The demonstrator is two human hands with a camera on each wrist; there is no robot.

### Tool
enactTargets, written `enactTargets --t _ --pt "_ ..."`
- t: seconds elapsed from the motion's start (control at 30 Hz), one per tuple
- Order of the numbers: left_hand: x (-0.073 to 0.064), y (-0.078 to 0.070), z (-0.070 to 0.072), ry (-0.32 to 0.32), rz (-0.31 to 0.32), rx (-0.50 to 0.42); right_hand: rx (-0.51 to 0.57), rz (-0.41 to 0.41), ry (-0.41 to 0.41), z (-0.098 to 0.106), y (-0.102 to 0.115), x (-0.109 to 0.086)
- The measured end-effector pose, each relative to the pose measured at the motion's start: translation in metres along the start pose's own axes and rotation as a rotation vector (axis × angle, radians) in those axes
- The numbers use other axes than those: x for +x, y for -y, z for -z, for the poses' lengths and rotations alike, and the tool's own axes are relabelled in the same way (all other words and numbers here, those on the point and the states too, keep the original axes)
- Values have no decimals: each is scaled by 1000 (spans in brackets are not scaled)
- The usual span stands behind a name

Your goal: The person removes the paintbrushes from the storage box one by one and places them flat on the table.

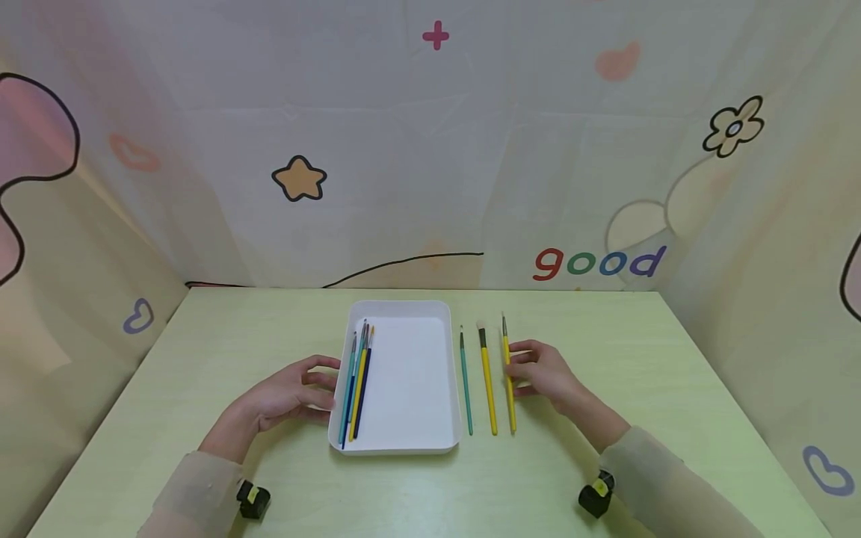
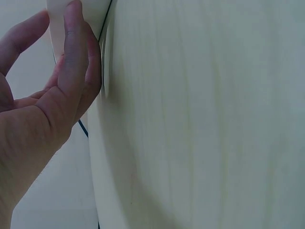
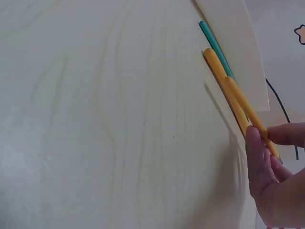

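Note:
On the right, a yellow paintbrush (image 1: 511, 412) is pinched between the thumb and fingers of my right hand (image 1: 546, 375). The right wrist view shows this yellow paintbrush (image 3: 242, 99) raised at an angle over another one. Just left of it lie a thicker yellow paintbrush (image 1: 487, 381) and a green paintbrush (image 1: 466, 385), side by side on the table. My left hand (image 1: 289, 392) rests with loosely bent fingers at the left wall of a white tray (image 1: 417, 381). Inside the tray, several blue, teal and yellow paintbrushes (image 1: 359, 388) are gathered along the left side.
The pale wood-grain table (image 1: 255, 321) carries everything. A printed curtain (image 1: 403, 149) hangs along its back and sides. Small black devices sit at the left wrist (image 1: 252, 499) and right wrist (image 1: 596, 493).

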State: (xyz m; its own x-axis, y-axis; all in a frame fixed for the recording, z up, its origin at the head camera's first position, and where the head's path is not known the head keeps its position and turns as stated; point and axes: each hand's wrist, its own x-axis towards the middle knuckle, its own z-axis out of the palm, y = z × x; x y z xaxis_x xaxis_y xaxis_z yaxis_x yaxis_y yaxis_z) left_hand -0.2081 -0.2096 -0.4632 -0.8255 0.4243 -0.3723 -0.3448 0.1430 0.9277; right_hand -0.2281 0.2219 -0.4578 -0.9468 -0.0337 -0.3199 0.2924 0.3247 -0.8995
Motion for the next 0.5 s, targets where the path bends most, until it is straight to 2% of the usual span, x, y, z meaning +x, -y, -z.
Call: enactTargets --t 0.5 --pt "-1 -1 0 5 -1 -2 -171 30 -78 -3 -7 3"
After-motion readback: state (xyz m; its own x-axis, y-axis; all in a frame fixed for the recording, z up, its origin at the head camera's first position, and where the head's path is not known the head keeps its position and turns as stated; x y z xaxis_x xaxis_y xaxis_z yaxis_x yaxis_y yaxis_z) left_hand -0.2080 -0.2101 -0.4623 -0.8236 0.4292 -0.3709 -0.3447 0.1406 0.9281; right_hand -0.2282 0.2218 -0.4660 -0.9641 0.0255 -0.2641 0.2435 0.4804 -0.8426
